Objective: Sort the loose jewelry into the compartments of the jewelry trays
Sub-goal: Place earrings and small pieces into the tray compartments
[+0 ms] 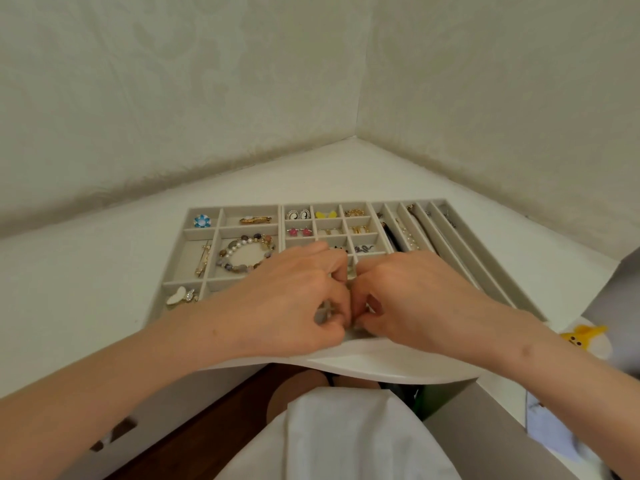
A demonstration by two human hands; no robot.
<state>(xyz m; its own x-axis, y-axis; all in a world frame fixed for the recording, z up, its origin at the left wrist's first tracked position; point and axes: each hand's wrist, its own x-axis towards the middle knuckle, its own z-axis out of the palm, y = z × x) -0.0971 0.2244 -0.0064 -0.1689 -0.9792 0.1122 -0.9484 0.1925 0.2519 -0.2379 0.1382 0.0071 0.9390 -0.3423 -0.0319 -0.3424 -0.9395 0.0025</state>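
Hands meet at frame centre over the trays' (242,206) near edge and hide the compartments beneath.

Left hand (294,296): fingers curled, pinching a small greyish piece (323,315). It is blurred and its kind is unclear.

Right hand (408,299): fingers curled in against the left. Cannot tell whether it grips the piece.

Trays sit mid-frame on the white bench (104,271).
- Left of frame: bead bracelet (246,252), blue flower (202,221), gold clip (255,220), white butterfly (181,296).
- Middle squares: pink stars (299,232), yellow butterfly (326,214).
- Right: pearl strand (410,237) in a long slot. Contents of the other slots are hard to read.
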